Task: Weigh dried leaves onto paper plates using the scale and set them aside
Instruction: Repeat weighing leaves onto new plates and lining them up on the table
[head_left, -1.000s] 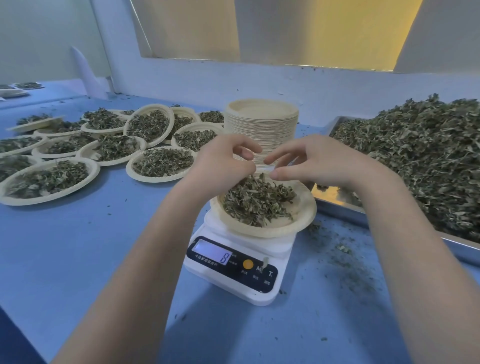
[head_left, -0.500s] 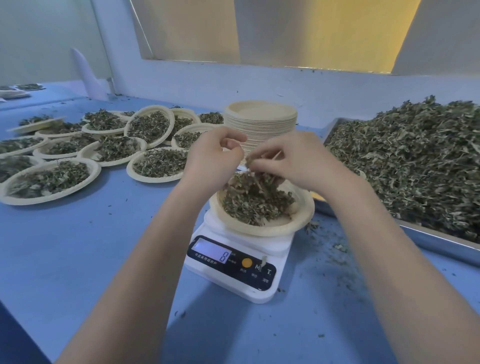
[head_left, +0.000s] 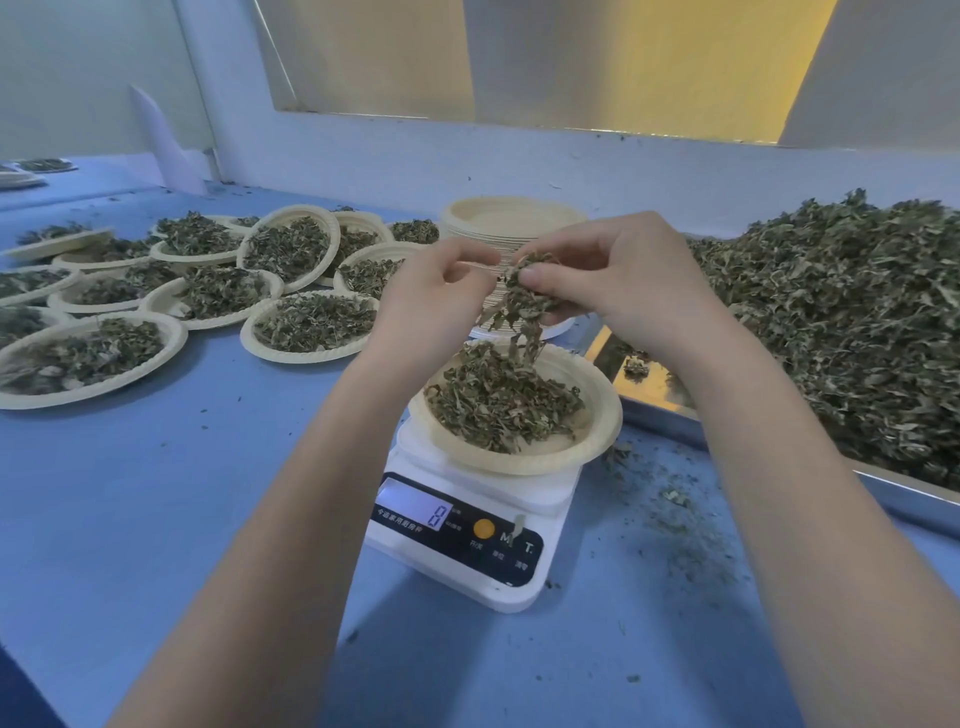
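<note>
A white digital scale (head_left: 467, 540) stands on the blue table; its display shows 8. On it sits a paper plate (head_left: 597, 441) with a heap of dried leaves (head_left: 498, 400). Above the plate my right hand (head_left: 623, 280) pinches a clump of dried leaves (head_left: 524, 301) that dangles down toward the heap. My left hand (head_left: 431, 301) is just left of the clump, fingers curled with the fingertips at the clump's top; whether it grips the leaves I cannot tell.
A stack of empty paper plates (head_left: 514, 223) stands behind my hands. Several filled plates (head_left: 311, 327) cover the table's left side. A metal tray (head_left: 893, 493) piled with dried leaves (head_left: 841, 322) fills the right. Leaf crumbs lie beside the scale.
Both hands dipped to the plate's heap, then rose; my right hand now holds a clump of leaves lifted above the plate.
</note>
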